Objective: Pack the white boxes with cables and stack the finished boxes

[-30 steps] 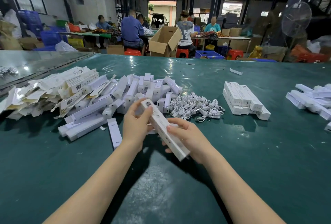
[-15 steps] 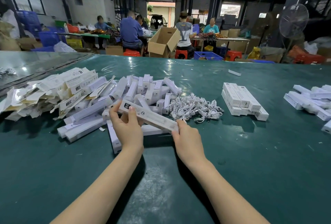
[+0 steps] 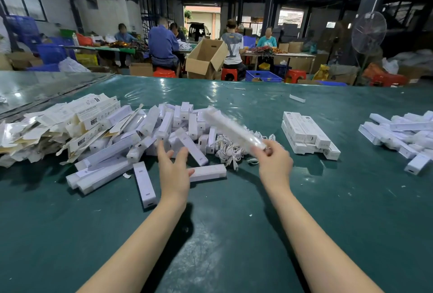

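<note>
Green counter (image 3: 234, 234) is carrying the finished stack (image 3: 304, 133) just R of the right grip (image 3: 275, 163), which is pinching 1 white box (image 3: 230, 128) by its near end, long axis pointing up-left; left grip (image 3: 174, 173) is hovering spread w/ 0 held, farther from stack.

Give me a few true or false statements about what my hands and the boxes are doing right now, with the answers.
1. The right hand holds a white box. True.
2. The left hand grips a cable. False: it is open and holds nothing.
3. A neat stack of boxes sits to the right of the right hand. True.
4. The pile of cables lies on a red table. False: the table is green.
</note>
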The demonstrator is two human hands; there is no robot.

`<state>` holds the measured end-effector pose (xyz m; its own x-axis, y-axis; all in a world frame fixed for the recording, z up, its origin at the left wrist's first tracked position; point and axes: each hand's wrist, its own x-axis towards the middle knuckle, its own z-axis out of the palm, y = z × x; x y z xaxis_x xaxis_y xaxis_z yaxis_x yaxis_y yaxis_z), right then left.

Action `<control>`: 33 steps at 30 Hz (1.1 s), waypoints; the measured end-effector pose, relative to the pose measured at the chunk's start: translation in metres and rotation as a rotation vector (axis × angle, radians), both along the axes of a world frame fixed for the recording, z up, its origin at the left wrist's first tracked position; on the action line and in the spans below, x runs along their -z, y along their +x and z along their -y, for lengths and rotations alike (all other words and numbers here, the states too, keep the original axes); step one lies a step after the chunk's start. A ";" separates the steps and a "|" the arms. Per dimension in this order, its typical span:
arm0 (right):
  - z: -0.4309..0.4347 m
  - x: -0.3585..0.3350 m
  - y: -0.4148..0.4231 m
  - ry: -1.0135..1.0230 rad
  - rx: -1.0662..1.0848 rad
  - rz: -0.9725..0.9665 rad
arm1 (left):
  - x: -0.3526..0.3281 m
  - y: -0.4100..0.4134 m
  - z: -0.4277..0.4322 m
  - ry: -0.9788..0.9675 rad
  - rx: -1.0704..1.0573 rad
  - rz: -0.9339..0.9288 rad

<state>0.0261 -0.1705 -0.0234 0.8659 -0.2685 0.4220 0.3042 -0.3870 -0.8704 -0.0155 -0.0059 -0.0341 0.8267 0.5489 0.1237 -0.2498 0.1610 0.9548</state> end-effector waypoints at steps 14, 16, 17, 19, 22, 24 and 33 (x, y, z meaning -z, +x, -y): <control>0.127 -0.023 0.080 0.555 0.796 -0.203 | 0.007 -0.002 0.009 0.413 -0.003 -0.034; 0.125 -0.023 0.080 0.586 0.739 -0.263 | 0.007 -0.003 0.009 0.430 -0.015 -0.033; 0.123 -0.022 0.079 0.595 0.707 -0.291 | 0.007 -0.003 0.008 0.434 -0.020 -0.032; 0.120 -0.019 0.081 0.538 0.716 -0.371 | 0.008 -0.002 0.008 0.435 -0.018 -0.032; 0.117 -0.008 0.088 0.440 0.646 -0.347 | 0.008 -0.002 0.009 0.420 0.000 -0.038; 0.113 -0.004 0.087 0.403 0.527 -0.375 | 0.008 -0.002 0.009 0.414 0.001 -0.038; 0.035 -0.001 0.040 0.294 0.295 -0.125 | 0.010 -0.002 0.008 0.651 0.022 -0.043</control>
<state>0.0662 -0.2054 -0.0220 0.7738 -0.6049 0.1879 0.1036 -0.1719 -0.9797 -0.0174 -0.0135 -0.0443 0.8485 0.3558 0.3917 -0.2126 -0.4486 0.8680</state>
